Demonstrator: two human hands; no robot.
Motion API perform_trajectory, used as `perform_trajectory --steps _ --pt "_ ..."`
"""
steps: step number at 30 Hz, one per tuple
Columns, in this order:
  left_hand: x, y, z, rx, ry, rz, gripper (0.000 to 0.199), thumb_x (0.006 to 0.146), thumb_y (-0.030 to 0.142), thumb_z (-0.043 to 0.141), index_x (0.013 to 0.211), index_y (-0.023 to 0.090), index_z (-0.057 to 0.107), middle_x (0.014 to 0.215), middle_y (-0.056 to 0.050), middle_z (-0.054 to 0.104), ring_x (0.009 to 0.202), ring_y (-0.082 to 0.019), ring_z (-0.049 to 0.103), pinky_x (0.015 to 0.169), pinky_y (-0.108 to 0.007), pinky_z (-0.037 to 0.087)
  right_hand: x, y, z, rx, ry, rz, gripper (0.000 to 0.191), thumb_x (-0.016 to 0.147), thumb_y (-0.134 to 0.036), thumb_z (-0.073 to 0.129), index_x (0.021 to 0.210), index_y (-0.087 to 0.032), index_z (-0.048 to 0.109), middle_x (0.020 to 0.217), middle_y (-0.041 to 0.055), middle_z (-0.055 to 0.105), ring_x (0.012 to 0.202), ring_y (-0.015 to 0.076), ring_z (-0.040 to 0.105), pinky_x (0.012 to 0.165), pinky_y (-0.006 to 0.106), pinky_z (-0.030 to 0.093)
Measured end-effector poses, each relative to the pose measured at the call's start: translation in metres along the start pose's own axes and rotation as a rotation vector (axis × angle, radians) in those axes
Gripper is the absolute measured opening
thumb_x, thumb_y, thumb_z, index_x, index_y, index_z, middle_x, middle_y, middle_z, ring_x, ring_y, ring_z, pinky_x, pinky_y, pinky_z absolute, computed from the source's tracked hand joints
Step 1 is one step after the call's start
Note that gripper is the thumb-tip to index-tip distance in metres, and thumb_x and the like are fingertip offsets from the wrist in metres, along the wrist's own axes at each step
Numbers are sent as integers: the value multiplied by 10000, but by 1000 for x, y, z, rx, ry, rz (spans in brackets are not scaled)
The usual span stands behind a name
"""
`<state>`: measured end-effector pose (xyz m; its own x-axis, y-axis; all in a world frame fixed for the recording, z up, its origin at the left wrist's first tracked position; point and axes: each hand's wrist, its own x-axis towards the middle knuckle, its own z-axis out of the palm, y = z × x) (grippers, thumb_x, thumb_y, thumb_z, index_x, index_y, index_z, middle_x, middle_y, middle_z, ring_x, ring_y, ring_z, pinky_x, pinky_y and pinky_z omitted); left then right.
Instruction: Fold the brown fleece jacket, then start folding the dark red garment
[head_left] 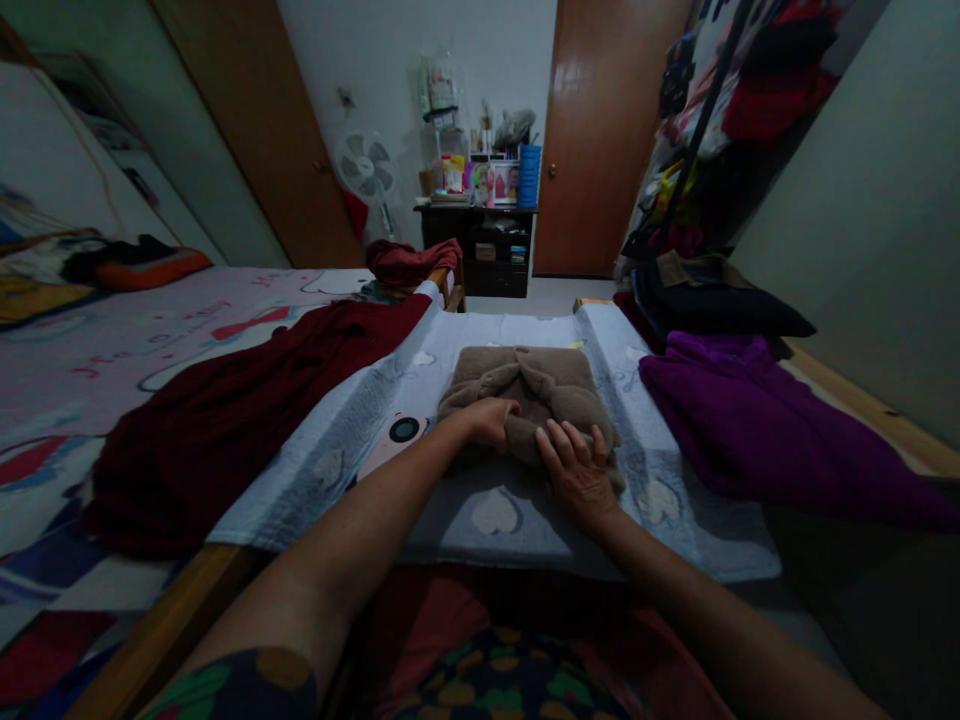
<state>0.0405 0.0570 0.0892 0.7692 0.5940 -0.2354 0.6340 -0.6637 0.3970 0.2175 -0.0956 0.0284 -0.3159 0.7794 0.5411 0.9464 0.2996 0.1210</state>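
Observation:
A brown, fuzzy garment [577, 371] lies folded into a compact bundle on a light blue cloth with white hearts [495, 512]. My left hand [491, 422] grips the near left part of the bundle, its fingertips tucked into a fold and partly hidden. On the near right side, my right hand [576, 470] rests over the rolled fabric with its fingers spread. Just left of the bundle is a pale pink phone [390, 445] with a round black camera area, partly covered by my left forearm.
A dark red garment [247, 400] lies on the patterned bed [217, 290] at left. To the right are a purple folded garment [750, 430] and dark folded clothes [720, 300]. A white fan [366, 165] and a dark cabinet [476, 250] stand at the back.

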Motion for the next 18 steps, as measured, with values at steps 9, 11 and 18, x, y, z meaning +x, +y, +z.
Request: perform_trajectory --steps 9,11,18 --pt "-23 14 5 150 76 37 993 592 297 776 1463 193 312 1300 -123 605 1107 -302 612 889 -349 467 24 14 -23 104 -142 41 784 746 -331 637 1458 -163 354 1299 120 556 1139 302 452 1123 521 109" --pt "-34 22 9 240 132 19 1049 605 389 790 1491 224 251 1245 -134 636 1090 -331 617 899 -399 452 28 16 -26 113 -147 40 803 732 -338 646 1458 -157 354 1247 121 576 1091 302 464 1098 500 148" --pt "-59 51 19 385 464 37 1132 640 408 816 1525 245 130 1312 -130 578 1204 -313 522 1102 -536 243 47 19 -35 72 -174 42 847 720 -346 649 1469 -121 323 1070 126 617 989 306 479 989 450 225"
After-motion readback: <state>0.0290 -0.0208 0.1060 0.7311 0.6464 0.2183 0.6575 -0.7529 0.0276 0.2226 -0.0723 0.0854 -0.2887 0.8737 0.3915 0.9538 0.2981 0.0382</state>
